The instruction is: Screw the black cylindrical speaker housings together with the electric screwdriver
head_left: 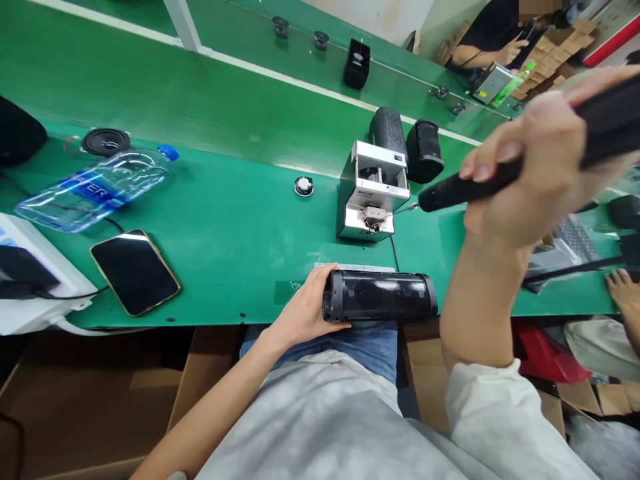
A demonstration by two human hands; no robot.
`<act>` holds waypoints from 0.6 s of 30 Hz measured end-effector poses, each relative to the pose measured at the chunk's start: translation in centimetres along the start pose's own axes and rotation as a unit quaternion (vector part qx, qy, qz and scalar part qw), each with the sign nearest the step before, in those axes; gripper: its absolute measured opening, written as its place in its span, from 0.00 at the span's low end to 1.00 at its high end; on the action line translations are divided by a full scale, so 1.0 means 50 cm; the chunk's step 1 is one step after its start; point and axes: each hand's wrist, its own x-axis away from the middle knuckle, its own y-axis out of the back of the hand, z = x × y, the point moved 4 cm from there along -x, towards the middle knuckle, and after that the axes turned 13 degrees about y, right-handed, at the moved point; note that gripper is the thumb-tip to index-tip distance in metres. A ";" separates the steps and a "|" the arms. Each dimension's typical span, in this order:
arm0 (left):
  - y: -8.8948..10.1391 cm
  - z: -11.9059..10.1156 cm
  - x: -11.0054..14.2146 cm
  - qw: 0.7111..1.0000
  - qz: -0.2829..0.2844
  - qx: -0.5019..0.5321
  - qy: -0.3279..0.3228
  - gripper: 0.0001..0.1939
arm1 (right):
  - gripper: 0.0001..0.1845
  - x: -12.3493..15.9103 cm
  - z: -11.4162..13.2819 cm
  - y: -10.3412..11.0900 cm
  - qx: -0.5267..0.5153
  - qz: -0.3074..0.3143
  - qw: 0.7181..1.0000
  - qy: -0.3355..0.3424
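My left hand (310,301) grips the left end of a black cylindrical speaker (383,295), which lies on its side at the table's front edge. Raised on the right, my right hand (535,157) is wrapped round a black electric screwdriver (467,191). Its bit points left, at the front of a silver and black screw feeder (376,193). Whether the bit touches the feeder, I cannot tell. A small round part with a white face (304,186) lies to the left of the feeder.
Two dark speaker housings (425,151) stand behind the feeder. To the left are a water bottle (100,187), a phone (136,272), a speaker driver (105,141) and a white box (35,280). A person (493,50) is across the table; another person's hand (623,290) rests far right.
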 end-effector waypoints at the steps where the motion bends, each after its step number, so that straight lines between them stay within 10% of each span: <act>1: -0.001 0.001 0.000 1.000 0.000 0.002 0.001 0.63 | 0.27 0.003 -0.020 -0.013 -0.029 0.000 0.999 0.026; 10: 0.002 -0.001 -0.001 1.000 0.001 0.002 -0.007 0.64 | 0.34 0.022 -0.105 -0.017 -0.001 -0.009 1.000 0.006; 18: 0.007 -0.005 -0.005 1.000 0.007 -0.002 -0.006 0.63 | 0.13 0.033 -0.031 -0.007 0.006 -0.007 0.999 -0.032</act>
